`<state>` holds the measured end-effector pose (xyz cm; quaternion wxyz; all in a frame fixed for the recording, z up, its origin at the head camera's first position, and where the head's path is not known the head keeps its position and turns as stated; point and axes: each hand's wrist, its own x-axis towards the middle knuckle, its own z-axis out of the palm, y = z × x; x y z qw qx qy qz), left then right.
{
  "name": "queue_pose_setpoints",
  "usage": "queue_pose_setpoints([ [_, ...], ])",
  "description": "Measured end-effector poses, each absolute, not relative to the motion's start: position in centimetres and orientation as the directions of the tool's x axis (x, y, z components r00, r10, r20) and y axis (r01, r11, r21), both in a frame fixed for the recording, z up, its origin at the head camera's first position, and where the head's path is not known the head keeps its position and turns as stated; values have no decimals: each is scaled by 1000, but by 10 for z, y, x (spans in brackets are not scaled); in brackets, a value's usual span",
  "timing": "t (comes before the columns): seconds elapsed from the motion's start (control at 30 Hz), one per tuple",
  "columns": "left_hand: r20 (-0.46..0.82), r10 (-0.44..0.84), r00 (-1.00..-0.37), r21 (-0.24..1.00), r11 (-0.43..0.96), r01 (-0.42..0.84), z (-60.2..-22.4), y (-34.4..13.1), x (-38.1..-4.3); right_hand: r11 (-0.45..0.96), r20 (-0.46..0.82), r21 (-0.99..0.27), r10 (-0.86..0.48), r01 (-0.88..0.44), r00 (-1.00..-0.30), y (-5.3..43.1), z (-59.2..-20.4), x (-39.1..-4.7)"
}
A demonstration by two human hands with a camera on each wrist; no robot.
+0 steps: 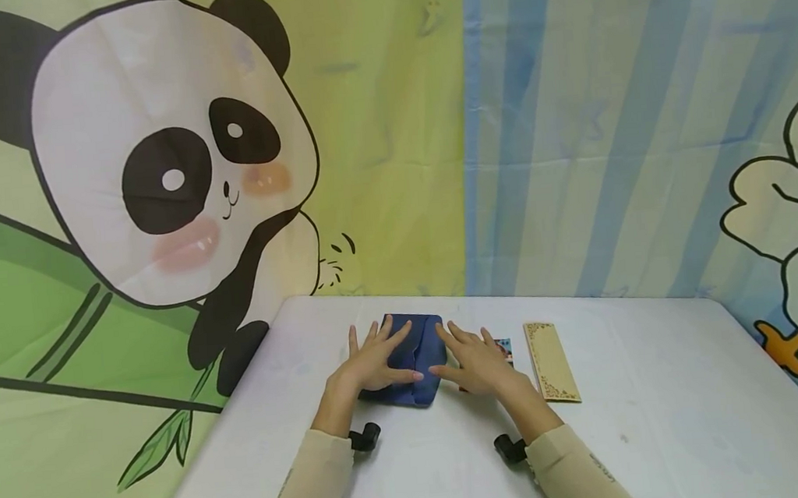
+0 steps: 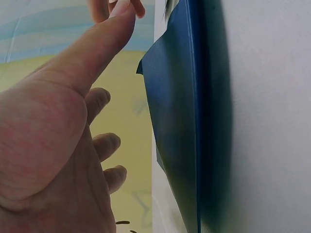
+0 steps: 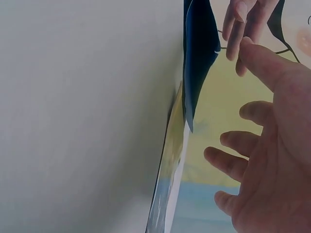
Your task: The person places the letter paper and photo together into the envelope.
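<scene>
My left hand [image 1: 370,365] is hovering above the blue envelope [image 1: 431,354], my right hand [image 1: 480,361] beside it, both spread and empty.

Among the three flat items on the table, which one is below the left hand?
The dark blue item: the left hand is spread over it. The colourful item is partly behind the right hand, the beige strip farther right.

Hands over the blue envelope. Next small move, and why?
I'd probably lower the left hand to steady the blue envelope. Both it and the right hand hover with spread fingers, gripping nothing, and in the left wrist view the flap seems slightly raised, so it may be easier to lift once the body is held.
</scene>
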<state>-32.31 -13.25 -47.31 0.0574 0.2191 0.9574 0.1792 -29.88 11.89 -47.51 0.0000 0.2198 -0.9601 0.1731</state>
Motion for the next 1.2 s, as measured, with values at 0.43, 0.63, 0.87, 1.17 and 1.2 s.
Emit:
queue_pose_setpoints([
  [0.43,-51,446,-894,418,822,386,-474,-143,-326,841,66,-339,-426,-422,-902,112,-480,-302],
  [0.63,-82,440,-894,428,826,367,-473,-147,-325,839,62,-334,-435,-429,-898,111,-482,-301],
  [0.87,-122,458,-881,418,829,373,-477,-144,-326,818,70,-346,-466,-460,-882,111,-482,-298],
  [1.17,-175,458,-872,407,840,360,-479,-137,-325,836,14,-314,-470,-450,-883,109,-484,-295],
  [1.2,-176,458,-871,405,841,360,-479,-136,-325,838,6,-312,-469,-447,-883,109,-485,-295],
])
